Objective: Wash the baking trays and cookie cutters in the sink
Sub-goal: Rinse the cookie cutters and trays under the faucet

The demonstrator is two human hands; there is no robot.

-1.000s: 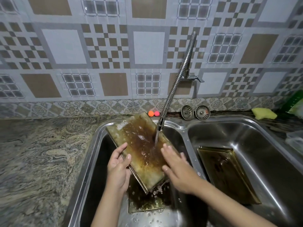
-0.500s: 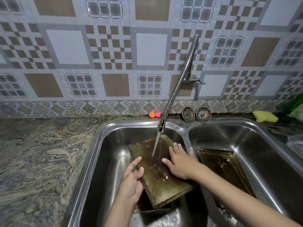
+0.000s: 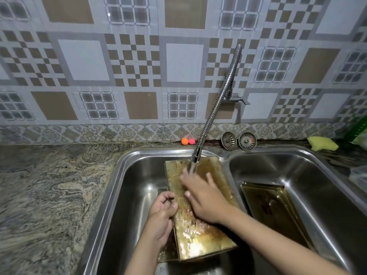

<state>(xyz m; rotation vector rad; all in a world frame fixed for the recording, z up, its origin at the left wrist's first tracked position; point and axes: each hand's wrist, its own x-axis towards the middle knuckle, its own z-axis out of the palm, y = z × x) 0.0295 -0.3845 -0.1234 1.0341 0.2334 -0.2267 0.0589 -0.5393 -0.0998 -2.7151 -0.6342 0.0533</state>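
A stained golden-brown baking tray (image 3: 200, 237) lies tilted in the left sink basin (image 3: 135, 185) under running water from the flexible faucet (image 3: 216, 108). My left hand (image 3: 160, 217) grips the tray's left edge. My right hand (image 3: 204, 197) lies flat on the tray's wet surface, fingers spread, just below the stream. Another tray (image 3: 166, 253) lies beneath it, mostly hidden. More brown trays (image 3: 276, 211) rest stacked in the right basin (image 3: 317, 175). No cookie cutters are visible.
A granite counter (image 3: 45, 195) spreads to the left. Two small orange and pink balls (image 3: 187, 141) and two metal drain strainers (image 3: 238, 140) sit behind the sink. A yellow sponge (image 3: 322, 145) and a green bottle (image 3: 360, 132) are at the back right.
The tray was held up against the sink's left rim, then lowered into the basin and turned lengthwise. My right hand has slid up its surface toward the stream.
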